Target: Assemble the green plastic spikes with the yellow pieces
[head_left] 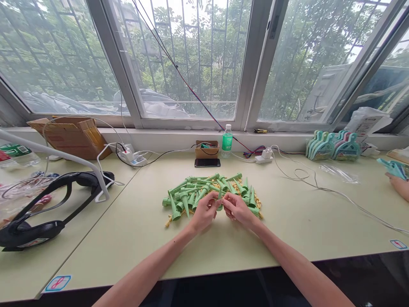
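Note:
My left hand (205, 211) is closed around a green plastic watering spike (220, 194), its narrow tip pointing up. My right hand (239, 209) is pinched against the same spike from the other side, fingertips meeting those of the left. Whether a small part sits between the right fingertips is hidden. Just beyond both hands spreads a heap of similar green spikes (184, 198), cone-shaped with wide ribbed caps. Small yellow plastic pieces (168, 221) lie among and around them, several showing at the heap's right side.
Behind the heap are a phone (207, 163), a small cardboard box (207, 149) and a water bottle (226, 141). A black strapped headset (60, 204) lies left. Power strips (264, 156) and cables cross the table. At far right, another person's hand (398, 186) touches a light-blue item.

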Demonstrator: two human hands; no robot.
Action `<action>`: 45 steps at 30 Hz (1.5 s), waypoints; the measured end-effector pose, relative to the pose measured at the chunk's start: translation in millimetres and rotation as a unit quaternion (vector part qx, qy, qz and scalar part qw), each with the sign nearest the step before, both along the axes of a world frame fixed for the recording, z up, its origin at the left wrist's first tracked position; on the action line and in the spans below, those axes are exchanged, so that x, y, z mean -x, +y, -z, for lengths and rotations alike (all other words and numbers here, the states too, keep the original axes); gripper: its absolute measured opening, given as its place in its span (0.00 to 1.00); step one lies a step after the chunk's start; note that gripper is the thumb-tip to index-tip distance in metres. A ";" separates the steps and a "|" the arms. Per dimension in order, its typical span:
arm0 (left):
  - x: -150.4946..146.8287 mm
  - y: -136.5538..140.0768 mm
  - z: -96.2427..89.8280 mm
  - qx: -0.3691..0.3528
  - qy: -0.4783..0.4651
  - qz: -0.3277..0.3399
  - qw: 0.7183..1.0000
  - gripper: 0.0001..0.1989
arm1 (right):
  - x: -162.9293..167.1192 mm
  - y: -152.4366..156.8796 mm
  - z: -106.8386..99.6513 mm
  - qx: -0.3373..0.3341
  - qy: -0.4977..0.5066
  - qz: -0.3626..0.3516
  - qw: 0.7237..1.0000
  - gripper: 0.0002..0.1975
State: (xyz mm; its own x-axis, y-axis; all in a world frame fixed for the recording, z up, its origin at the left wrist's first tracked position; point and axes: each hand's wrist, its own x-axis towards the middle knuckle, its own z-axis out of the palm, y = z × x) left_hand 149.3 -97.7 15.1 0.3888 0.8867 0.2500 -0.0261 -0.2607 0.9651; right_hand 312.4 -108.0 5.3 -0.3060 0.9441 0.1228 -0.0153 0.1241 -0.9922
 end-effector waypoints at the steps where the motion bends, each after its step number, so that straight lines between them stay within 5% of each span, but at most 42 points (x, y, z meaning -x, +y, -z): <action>1: -0.4 0.2 -0.3 0.013 -0.013 0.003 1.000 0.15 | 0.3 -1.0 -0.2 -0.013 -0.008 0.005 1.000 0.16; 12: 1.6 1.5 -4.8 0.096 -0.036 0.029 0.994 0.19 | 2.4 -6.9 -2.2 -0.171 -0.136 0.073 0.973 0.14; 39: 0.6 6.8 7.3 0.119 -0.025 0.064 0.990 0.22 | 12.6 -9.3 7.6 -0.285 -0.295 0.123 0.904 0.12; 45: -0.1 4.9 3.5 0.123 -0.030 0.065 0.990 0.22 | 13.8 -8.7 9.7 -0.285 -0.287 0.130 0.905 0.11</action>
